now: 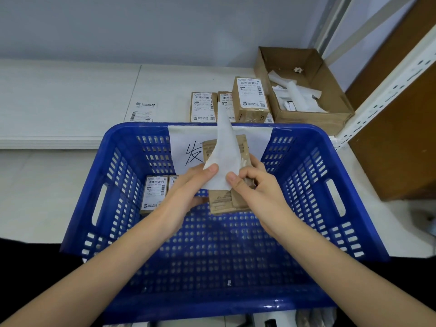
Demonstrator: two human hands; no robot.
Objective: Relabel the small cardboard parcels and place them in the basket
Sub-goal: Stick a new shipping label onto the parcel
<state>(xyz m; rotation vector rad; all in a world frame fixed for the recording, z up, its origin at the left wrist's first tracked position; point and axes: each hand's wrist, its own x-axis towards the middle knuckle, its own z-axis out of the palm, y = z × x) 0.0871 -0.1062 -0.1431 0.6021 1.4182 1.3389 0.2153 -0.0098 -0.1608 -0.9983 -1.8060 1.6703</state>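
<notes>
Over the blue basket (306,147) your left hand (188,185) and right hand (250,185) both pinch the white label sheet (224,147), right fingers also gripping the parcel (224,201) to steady it for peeling.

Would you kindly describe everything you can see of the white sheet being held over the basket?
The white sheet is thin, blank and paper-like, perhaps label backing. Its wide lower end is pinched between the left hand and the right hand, thumbs on top. From there it narrows and curls upward into a twisted point. It lies over the brown parcel held beneath it, above the blue basket. Whether it is still stuck to the parcel cannot be told.
</notes>
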